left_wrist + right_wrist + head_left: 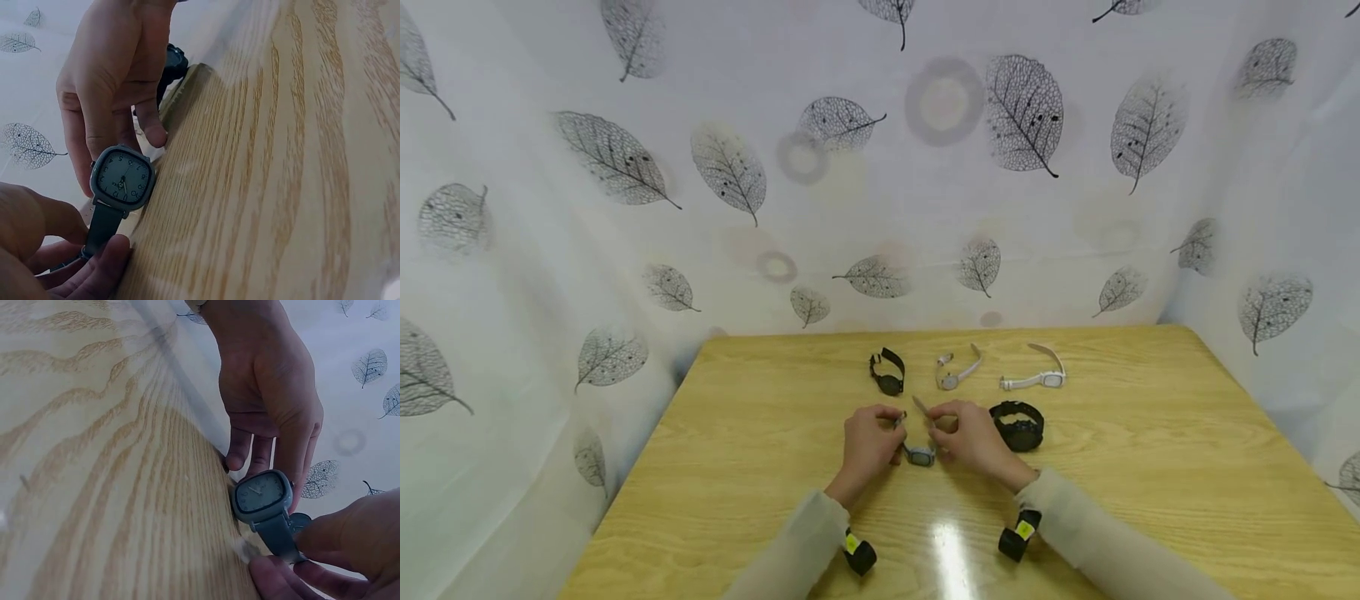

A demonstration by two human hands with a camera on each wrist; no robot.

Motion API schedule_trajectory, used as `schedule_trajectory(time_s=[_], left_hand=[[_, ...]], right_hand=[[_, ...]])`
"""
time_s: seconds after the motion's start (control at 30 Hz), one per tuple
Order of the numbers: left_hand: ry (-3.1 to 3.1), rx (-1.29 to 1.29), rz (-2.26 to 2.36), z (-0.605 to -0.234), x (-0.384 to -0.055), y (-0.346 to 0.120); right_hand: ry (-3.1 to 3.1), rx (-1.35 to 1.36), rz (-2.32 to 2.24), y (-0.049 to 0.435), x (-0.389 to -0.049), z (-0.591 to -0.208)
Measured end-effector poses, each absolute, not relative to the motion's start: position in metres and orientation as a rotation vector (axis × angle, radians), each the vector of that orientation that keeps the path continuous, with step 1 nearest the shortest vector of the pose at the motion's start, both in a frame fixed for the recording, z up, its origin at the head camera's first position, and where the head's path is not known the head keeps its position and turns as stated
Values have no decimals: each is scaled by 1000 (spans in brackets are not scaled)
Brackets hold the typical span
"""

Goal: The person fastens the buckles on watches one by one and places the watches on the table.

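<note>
A grey-blue wristwatch (920, 457) with a rounded-square face rests on the wooden table, its strap standing up in two open halves. My left hand (868, 446) pinches the strap half on the left, near the buckle. From the other side, my right hand (973, 437) grips the other half, whose pale tip sticks out above the fingers. The left wrist view shows the watch face (123, 178) with its numerals and hands, and the left fingers (103, 265) on the strap. In the right wrist view, the right thumb and fingers hold the grey strap (278, 536).
Just right of my right hand lies a large black watch (1021, 437). Farther back are a smaller black watch (890, 384), a pale thin-strapped watch (950, 381) and a white watch (1051, 379). A leaf-patterned curtain (880, 192) hangs behind the table (760, 467).
</note>
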State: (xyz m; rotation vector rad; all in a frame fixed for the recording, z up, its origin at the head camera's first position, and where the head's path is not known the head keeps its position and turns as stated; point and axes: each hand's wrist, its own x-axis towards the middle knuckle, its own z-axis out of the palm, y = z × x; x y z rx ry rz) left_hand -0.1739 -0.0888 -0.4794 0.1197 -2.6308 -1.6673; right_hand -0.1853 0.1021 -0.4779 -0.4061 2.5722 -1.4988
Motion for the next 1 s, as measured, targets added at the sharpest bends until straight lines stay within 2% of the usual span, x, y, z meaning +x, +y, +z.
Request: schedule_trajectory(time_s=[0.37,1.0], left_hand=[[-2536,-33,-1493,-485,-174,-91],[-2236,-178,-1843,-479,-178,-85]], right_hand=[[2607,-384,-1599,101,-183,-476],[2509,-538,-1813,110,-184,-470]])
